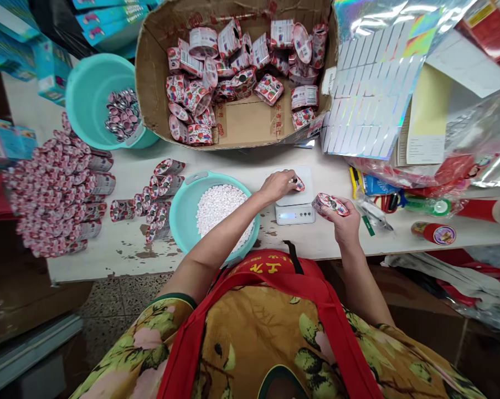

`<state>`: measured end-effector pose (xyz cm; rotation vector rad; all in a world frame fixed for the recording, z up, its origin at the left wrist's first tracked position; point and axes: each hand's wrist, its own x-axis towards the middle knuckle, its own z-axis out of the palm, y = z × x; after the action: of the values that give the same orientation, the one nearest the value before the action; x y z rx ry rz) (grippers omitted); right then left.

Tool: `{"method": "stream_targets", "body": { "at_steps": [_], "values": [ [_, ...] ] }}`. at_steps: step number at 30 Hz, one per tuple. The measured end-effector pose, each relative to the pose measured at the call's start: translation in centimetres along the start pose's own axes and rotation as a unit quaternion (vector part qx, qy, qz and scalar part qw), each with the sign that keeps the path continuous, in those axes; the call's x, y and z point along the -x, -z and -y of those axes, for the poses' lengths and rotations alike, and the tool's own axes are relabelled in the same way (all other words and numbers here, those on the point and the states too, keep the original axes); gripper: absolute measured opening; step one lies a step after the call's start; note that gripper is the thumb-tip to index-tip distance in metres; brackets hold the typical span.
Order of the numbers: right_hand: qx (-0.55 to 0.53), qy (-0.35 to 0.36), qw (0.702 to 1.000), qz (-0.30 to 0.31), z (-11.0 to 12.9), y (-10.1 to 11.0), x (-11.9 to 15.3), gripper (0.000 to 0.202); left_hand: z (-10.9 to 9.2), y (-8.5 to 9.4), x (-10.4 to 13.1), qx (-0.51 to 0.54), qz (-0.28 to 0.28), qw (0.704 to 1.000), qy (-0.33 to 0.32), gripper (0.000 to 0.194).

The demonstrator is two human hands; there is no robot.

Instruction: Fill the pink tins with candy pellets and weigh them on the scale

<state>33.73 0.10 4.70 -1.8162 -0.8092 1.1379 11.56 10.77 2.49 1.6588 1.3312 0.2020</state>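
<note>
My left hand (279, 187) is over a small white digital scale (283, 214), its fingers closed on a small oval printed container (300, 184) on or just above the platform. To the right of the scale, my right hand (346, 224) grips another oval container with red fruit print (333, 204), tilted with its oval end up. Beneath my left forearm stands a teal basin (182, 219) holding small white pellets (217, 206). Several similar containers (160, 213) stand or lie left of the basin.
A cardboard box (241, 123) of printed containers sits at the back. At left are a large pile of containers (62, 194) and a teal tub (83, 105) with small metallic pieces (123, 114). Sticker sheets (364, 91), a red can (432, 231) and pens clutter the right.
</note>
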Motion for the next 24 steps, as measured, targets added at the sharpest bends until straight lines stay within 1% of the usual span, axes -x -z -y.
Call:
{"method": "stream_targets", "body": {
  "at_steps": [2,3,4,5,6,7,8,9,10,11,13,15,16,17,18,19,21,23,24],
  "values": [
    [0.001,0.005,1.0,-0.007,-0.1,0.1,-0.2,0.06,0.8,0.3,0.3,0.125,-0.01,0.991,-0.036,0.019],
    [0.001,0.009,1.0,-0.012,-0.1,0.1,-0.2,0.059,1.3,0.6,0.6,0.205,-0.02,0.978,-0.037,0.018],
    [0.001,0.013,1.0,-0.016,-0.2,0.3,-0.3,0.059,1.9,1.0,1.1,0.288,-0.033,0.957,-0.024,0.018],
    [0.0,0.016,1.0,-0.021,-0.3,0.5,-0.3,0.058,2.6,1.4,1.5,0.365,-0.051,0.93,0.001,0.021],
    [-0.001,0.017,1.0,-0.025,-0.4,0.6,-0.4,0.058,3.3,1.8,2.0,0.429,-0.072,0.9,0.032,0.029],
    [-0.004,0.017,0.999,-0.029,-0.6,0.8,-0.5,0.059,4.1,2.3,2.5,0.475,-0.092,0.873,0.062,0.037],
    [-0.007,0.017,0.999,-0.032,-0.7,1.0,-0.6,0.059,4.8,2.7,3.0,0.501,-0.11,0.854,0.086,0.044],
    [-0.009,0.017,0.999,-0.036,-0.9,1.2,-0.7,0.059,5.3,3.1,3.4,0.508,-0.121,0.847,0.102,0.048],
    [-0.01,0.018,0.999,-0.04,-1.0,1.3,-0.9,0.06,5.8,3.3,3.8,0.499,-0.129,0.85,0.11,0.05],
    [-0.008,0.019,0.999,-0.045,-1.1,1.3,-1.0,0.06,5.9,3.5,4.1,0.475,-0.132,0.863,0.109,0.049],
    [-0.002,0.02,0.999,-0.051,-1.2,1.3,-1.2,0.06,5.6,3.5,4.3,0.388,-0.13,0.909,0.081,0.041],
    [0.004,0.019,0.999,-0.051,-1.2,1.2,-1.2,0.06,4.4,3.2,4.1,0.258,-0.111,0.959,0.04,0.03],
    [0.007,0.021,0.999,-0.049,-1.2,1.2,-1.2,0.06,3.7,2.9,3.9,0.183,-0.092,0.978,0.027,0.026],
    [0.01,0.025,0.998,-0.048,-1.1,1.1,-1.2,0.06,2.9,2.5,3.6,0.106,-0.068,0.992,0.022,0.023],
    [0.013,0.03,0.998,-0.048,-1.0,1.1,-1.2,0.06,2.1,2.2,3.2,0.031,-0.04,0.999,0.02,0.023],
    [0.016,0.034,0.998,-0.048,-0.9,1.1,-1.1,0.059,1.4,1.7,2.9,-0.038,-0.015,0.999,0.018,0.024],
    [0.017,0.037,0.998,-0.05,-0.7,0.8,-1.2,0.061,0.3,0.8,2.1,-0.146,0.019,0.989,0.003,0.026],
    [0.014,0.039,0.998,-0.048,-0.5,0.1,-1.7,0.062,-0.2,0.2,1.8,-0.201,0.026,0.979,-0.018,0.03],
    [0.014,0.044,0.998,-0.042,-0.5,-0.5,-2.1,0.062,-0.2,0.2,1.9,-0.209,0.017,0.977,-0.021,0.033]
  ]
}}
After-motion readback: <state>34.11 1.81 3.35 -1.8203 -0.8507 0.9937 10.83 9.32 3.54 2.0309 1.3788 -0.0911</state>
